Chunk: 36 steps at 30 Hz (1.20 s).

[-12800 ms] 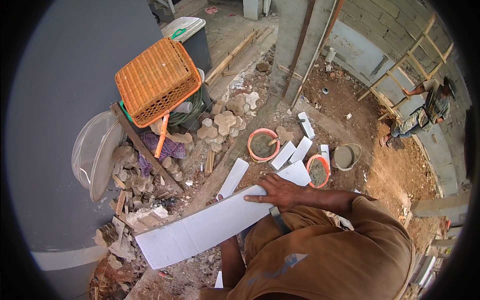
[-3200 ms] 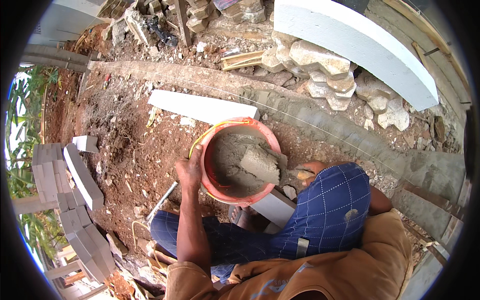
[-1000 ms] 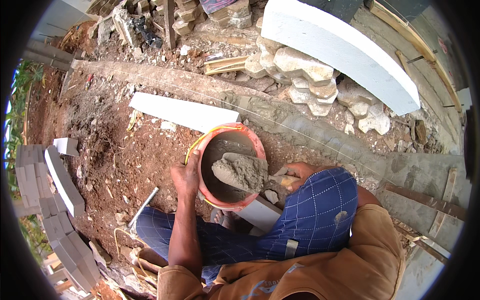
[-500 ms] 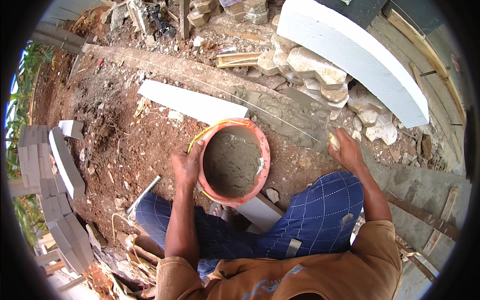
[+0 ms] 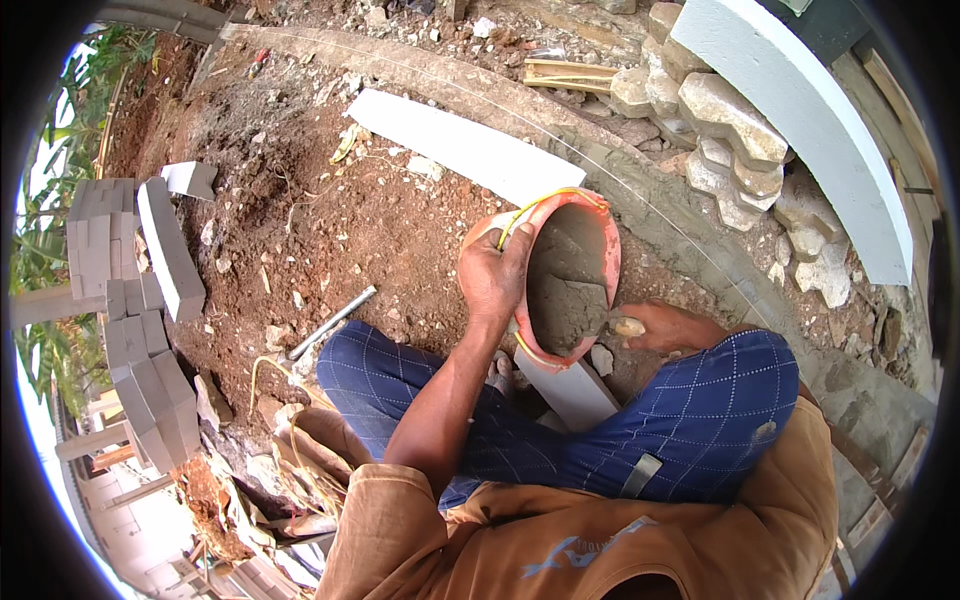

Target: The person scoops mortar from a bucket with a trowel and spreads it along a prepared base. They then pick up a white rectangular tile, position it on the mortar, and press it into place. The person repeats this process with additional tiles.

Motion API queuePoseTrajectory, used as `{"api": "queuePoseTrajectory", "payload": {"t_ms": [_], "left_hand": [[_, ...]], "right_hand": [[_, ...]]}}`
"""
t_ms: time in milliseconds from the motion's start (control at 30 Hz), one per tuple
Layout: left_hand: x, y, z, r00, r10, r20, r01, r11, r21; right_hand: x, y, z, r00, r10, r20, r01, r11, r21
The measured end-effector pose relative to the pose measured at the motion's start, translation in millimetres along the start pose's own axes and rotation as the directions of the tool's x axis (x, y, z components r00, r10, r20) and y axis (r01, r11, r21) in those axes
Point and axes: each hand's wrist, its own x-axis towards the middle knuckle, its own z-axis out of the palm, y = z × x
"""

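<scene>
A red bucket (image 5: pixel 610 250) with a yellow handle and grey wet mortar (image 5: pixel 565 245) inside tilts toward the right in front of my knees. My left hand (image 5: pixel 495 272) is closed on its left rim, thumb over the edge. At the bucket's lower right side, my right hand (image 5: pixel 662 328) is closed around the pale handle of a trowel (image 5: pixel 628 327). The trowel's blade lies in the bucket, coated with mortar and hard to tell from it. Beyond the bucket, a bed of spread mortar (image 5: pixel 690 225) runs along a taut string.
A long white block (image 5: pixel 470 145) lies on the soil past the bucket, another pale block (image 5: pixel 570 390) between my legs. Grey blocks (image 5: pixel 150 400) are stacked at left, near a metal rod (image 5: pixel 332 322). Stacked stones (image 5: pixel 730 120) and a large white slab (image 5: pixel 810 120) stand at right.
My right hand has brought the trowel from the mortar bed back to the bucket, its blade now inside. The bucket has tipped toward the right in my left hand. The view has shifted leftward.
</scene>
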Motion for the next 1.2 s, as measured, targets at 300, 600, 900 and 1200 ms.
{"api": "queuePoseTrajectory", "payload": {"t_ms": [300,600,900,1200], "left_hand": [[4,15,-6,0.993,-0.047,0.109,0.054,0.997,-0.06],[17,6,-17,0.996,-0.018,0.088,0.018,1.0,0.006],[25,14,-19,0.995,-0.032,0.096,0.028,0.999,0.04],[4,32,-5,0.983,-0.123,0.139,0.135,0.987,-0.081]], "right_hand": [[-26,-26,8,0.998,-0.03,0.058,-0.033,0.535,0.844],[-157,0,-87,0.922,0.303,-0.242,-0.003,0.63,0.776],[-203,84,-55,0.628,0.42,-0.655,-0.706,0.662,-0.253],[-123,-23,-81,0.791,-0.023,-0.611,-0.281,0.874,-0.398]]}}
